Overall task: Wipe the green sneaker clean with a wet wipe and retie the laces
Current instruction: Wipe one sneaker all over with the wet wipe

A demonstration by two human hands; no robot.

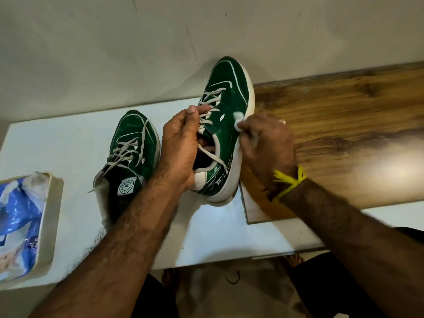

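Observation:
A green sneaker [231,88] with a white sole and loose grey laces is held up above the table, toe pointing away from me. My left hand [181,143] grips it at the tongue and collar, fingers inside the opening. My right hand [266,138] presses a small white wet wipe [238,119] against the shoe's right side, just above the sole. A yellow thread is tied around my right wrist.
A second green sneaker [130,148] stands on the white table [218,230] to the left, laces loose. A blue wet-wipe pack [16,226] lies in a cream tray [49,216] at the left edge. A wood-grain board [344,125] covers the table's right part.

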